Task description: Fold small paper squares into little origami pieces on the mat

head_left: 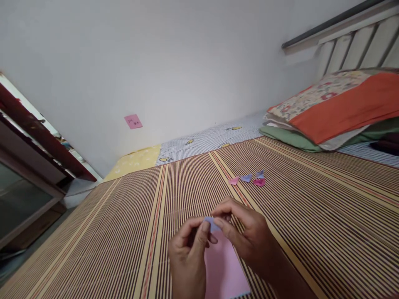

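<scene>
My left hand (188,253) and my right hand (246,234) meet low in the middle of the view, both pinching one small light-blue piece of folded paper (212,223) between fingertips. Under the hands a pink sheet of paper (222,270) lies flat on the striped bamboo mat (311,216). Farther off on the mat sit several small folded paper pieces (247,179) in pink, blue and magenta, about a hand's length beyond my right hand.
A stack of pillows and folded bedding (336,110) lies at the right by the headboard (358,45). A pink sticky note (133,121) is on the white wall. A dark wooden cabinet (28,166) stands at the left beyond the bed's edge.
</scene>
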`<action>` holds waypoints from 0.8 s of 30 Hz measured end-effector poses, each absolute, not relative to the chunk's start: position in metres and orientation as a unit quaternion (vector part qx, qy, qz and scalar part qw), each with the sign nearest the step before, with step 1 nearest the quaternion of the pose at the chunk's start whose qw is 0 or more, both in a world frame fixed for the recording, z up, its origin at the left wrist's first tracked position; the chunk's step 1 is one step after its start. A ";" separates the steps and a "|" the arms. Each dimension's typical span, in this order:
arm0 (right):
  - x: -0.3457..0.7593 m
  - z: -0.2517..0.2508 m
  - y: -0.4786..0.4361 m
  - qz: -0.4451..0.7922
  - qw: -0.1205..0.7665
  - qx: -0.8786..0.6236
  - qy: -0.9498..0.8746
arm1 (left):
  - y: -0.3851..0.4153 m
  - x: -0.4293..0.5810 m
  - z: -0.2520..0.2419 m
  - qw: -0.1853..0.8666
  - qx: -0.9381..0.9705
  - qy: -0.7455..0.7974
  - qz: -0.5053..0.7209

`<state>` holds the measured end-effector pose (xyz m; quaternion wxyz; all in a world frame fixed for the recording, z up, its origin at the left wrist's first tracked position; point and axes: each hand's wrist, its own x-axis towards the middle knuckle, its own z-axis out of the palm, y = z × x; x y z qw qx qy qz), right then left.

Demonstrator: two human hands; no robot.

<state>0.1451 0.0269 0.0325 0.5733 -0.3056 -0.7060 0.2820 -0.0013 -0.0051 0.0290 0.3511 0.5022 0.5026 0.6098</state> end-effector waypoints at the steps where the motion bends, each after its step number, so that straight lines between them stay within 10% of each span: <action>1: 0.146 0.033 0.027 0.283 0.581 -0.305 -0.700 | -0.004 -0.002 0.028 0.354 0.491 0.500 0.619; 24: 0.146 0.043 0.019 0.155 0.629 -0.266 -0.714 | -0.006 -0.001 0.030 0.294 0.511 0.433 0.681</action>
